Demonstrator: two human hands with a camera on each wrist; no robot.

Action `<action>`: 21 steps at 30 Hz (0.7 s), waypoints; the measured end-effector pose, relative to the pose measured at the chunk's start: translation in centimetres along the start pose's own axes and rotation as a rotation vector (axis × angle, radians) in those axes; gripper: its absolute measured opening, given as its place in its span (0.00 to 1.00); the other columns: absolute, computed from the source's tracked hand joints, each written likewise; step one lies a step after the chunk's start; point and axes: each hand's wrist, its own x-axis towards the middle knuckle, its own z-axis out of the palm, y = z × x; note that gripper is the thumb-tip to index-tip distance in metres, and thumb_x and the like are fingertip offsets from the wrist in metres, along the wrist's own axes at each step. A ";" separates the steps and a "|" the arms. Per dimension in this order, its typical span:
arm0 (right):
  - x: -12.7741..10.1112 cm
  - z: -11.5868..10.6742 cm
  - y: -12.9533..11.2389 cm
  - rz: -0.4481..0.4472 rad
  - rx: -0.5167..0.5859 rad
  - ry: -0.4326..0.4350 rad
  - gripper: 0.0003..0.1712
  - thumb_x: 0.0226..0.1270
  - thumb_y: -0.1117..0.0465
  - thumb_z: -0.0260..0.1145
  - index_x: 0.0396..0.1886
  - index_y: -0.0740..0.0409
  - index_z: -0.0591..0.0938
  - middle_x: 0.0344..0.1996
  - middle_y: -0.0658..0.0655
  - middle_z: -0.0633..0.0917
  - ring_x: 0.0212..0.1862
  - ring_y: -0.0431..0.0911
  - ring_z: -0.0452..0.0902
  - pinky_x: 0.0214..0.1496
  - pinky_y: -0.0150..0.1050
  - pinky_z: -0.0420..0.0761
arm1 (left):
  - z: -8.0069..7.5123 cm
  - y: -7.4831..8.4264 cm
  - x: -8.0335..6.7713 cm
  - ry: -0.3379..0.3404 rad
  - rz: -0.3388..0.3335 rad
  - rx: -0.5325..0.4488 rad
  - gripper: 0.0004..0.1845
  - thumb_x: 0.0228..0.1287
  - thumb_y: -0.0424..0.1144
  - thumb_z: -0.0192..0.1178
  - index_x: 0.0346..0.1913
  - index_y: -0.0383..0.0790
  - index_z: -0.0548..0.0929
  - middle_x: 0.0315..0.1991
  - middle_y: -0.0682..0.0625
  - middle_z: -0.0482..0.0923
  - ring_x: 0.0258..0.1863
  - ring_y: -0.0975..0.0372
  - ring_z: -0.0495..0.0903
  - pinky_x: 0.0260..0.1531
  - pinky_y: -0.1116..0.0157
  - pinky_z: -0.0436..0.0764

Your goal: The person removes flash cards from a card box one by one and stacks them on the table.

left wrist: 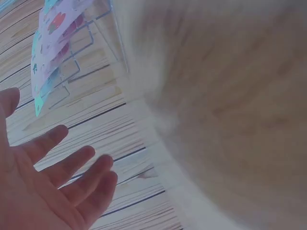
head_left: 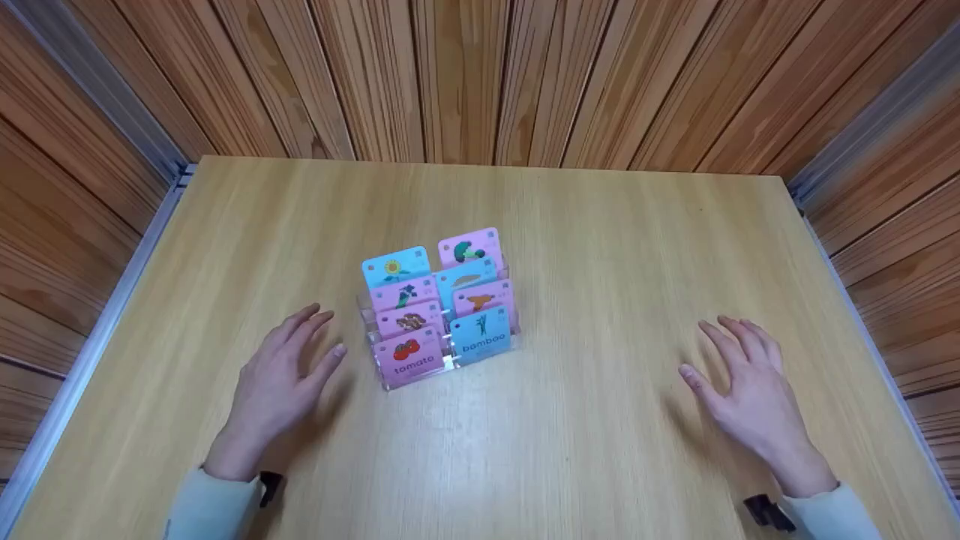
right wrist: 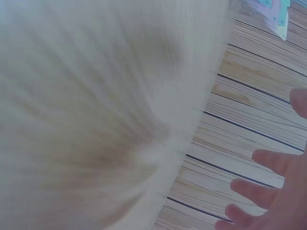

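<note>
Centrally, pink and blue picture cards fill a clear stand; both hands' fingers lie relaxed.

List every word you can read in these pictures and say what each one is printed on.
"tomato": on the front pink card in the left column of the clear card stand.
"bamboo": on the front blue card in the right column.
The six cards behind show pictures, but the front cards cover their words.
The small square codes in the card corners are too small to read.
Both wrist views are too blurred to read.

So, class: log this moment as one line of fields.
left hand: open, beside card stand | right hand: open, apart from stand | front cards: tomato card, bamboo card | surface: wooden table
</note>
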 end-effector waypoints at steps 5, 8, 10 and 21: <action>-0.1 0.6 -0.4 0.005 0.061 0.044 0.32 0.63 0.54 0.71 0.63 0.63 0.76 0.64 0.66 0.73 0.67 0.66 0.60 0.57 0.70 0.64 | 0.3 0.2 0.9 0.024 -0.021 -0.120 0.31 0.71 0.58 0.56 0.69 0.44 0.72 0.67 0.44 0.71 0.63 0.46 0.72 0.57 0.40 0.72; 0.0 1.0 -0.7 0.006 0.088 0.045 0.30 0.64 0.55 0.70 0.63 0.64 0.76 0.62 0.66 0.74 0.65 0.65 0.62 0.59 0.68 0.64 | 0.5 0.3 1.4 0.018 -0.056 -0.217 0.31 0.70 0.57 0.58 0.69 0.45 0.71 0.65 0.46 0.73 0.59 0.49 0.75 0.53 0.45 0.77; 0.1 1.1 -1.0 0.008 0.104 0.040 0.30 0.64 0.55 0.70 0.63 0.63 0.77 0.62 0.66 0.75 0.65 0.65 0.63 0.59 0.68 0.63 | 0.5 0.4 1.9 0.012 -0.081 -0.287 0.30 0.70 0.55 0.60 0.69 0.45 0.71 0.65 0.47 0.73 0.60 0.51 0.74 0.54 0.47 0.77; 0.9 1.8 -2.2 0.011 0.182 0.015 0.28 0.67 0.57 0.68 0.64 0.63 0.76 0.62 0.67 0.75 0.65 0.65 0.64 0.61 0.69 0.62 | 1.6 0.8 4.3 0.002 -0.105 -0.581 0.30 0.65 0.52 0.66 0.66 0.46 0.74 0.61 0.53 0.76 0.60 0.57 0.73 0.55 0.52 0.76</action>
